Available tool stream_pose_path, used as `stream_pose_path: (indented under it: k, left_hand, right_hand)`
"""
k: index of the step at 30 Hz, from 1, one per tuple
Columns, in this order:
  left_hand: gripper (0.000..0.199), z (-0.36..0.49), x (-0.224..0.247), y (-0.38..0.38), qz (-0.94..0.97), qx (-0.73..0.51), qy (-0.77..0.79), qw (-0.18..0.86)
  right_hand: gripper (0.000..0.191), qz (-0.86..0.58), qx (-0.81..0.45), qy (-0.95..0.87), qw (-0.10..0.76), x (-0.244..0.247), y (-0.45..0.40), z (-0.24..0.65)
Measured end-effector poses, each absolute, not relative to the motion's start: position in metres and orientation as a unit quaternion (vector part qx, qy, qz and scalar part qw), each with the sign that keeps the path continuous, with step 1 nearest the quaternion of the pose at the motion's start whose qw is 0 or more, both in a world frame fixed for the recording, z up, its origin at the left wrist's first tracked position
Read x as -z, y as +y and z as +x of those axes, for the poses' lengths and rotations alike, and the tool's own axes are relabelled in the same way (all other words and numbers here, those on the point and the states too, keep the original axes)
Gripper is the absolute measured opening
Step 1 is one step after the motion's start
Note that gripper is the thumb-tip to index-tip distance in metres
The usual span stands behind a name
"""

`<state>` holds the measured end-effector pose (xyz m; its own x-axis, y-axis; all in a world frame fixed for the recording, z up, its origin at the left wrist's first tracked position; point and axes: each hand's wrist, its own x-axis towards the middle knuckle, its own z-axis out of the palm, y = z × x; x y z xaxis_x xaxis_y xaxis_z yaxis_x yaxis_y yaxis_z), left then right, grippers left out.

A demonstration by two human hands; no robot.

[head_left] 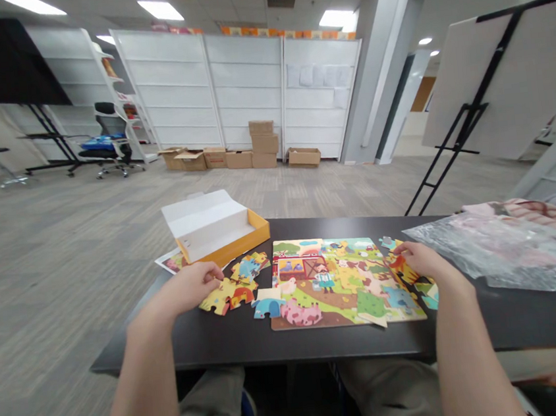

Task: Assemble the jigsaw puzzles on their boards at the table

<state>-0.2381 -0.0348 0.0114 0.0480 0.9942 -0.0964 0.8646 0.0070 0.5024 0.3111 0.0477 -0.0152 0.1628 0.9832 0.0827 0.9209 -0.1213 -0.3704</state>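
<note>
On the left part of the dark desk (139, 355), a small picture card (170, 262) lies partly under an open orange cardboard box (221, 237); the box stands at about 11 o'clock from the hands, with its white lid raised, perhaps put there so it stays out of the working area. The left hand (187, 287) is at about 10 o'clock from the middle of the desk, with fingers lightly curled above a loose group of yellow, red and blue jigsaw pieces (230, 292); the fingertips seem to touch these pieces, but I cannot tell if the hand is gripping one. The pieces lie just beside the puzzle board (325, 282), probably so they are easy to reach; the board sits in the centre of the desk, at 12 o'clock from the person, and most of its farm picture is filled. The right hand (425, 259) is open, with fingers spread and pressing down on orange pieces (401, 268) at the right edge of the board; further right, at about 3 o'clock, a clear plastic bag (506, 253) lies over a printed sheet.
</note>
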Motion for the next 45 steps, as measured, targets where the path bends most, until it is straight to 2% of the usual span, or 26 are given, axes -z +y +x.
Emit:
stream_pose_path:
  k: [4,7,12,20,22,27,38,45]
  left_hand:
    - [0.028,-0.225,-0.016,-0.036,0.681,-0.096,0.710,0.154]
    - [0.036,-0.203,-0.019,-0.034,0.695,-0.082,0.707,0.104]
    - [0.056,-0.165,-0.011,-0.024,0.712,-0.048,0.695,0.083]
    - [0.061,-0.172,0.002,-0.010,0.709,-0.102,0.690,0.105]
    - [0.059,-0.177,0.004,-0.009,0.716,-0.107,0.682,0.107]
    - [0.036,-0.184,0.003,-0.008,0.702,-0.102,0.698,0.099]
    - [0.039,-0.186,-0.005,-0.009,0.669,-0.119,0.734,0.014]
    - [0.037,-0.186,-0.010,-0.016,0.683,-0.136,0.717,0.011]
  right_hand:
    - [0.030,-0.764,-0.097,-0.628,0.115,0.014,0.047,0.309]
    - [0.025,-0.769,-0.093,-0.625,0.094,0.013,0.048,0.308]
    - [0.022,-0.761,-0.104,-0.634,0.092,0.013,0.048,0.306]
    - [0.021,-0.754,-0.088,-0.644,0.098,0.015,0.049,0.305]
    - [0.022,-0.753,-0.093,-0.644,0.099,0.016,0.051,0.305]
    - [0.022,-0.745,-0.103,-0.650,0.111,0.021,0.054,0.309]
    - [0.024,-0.733,-0.100,-0.664,0.108,0.023,0.055,0.309]
    - [0.024,-0.737,-0.103,-0.661,0.096,0.019,0.054,0.304]
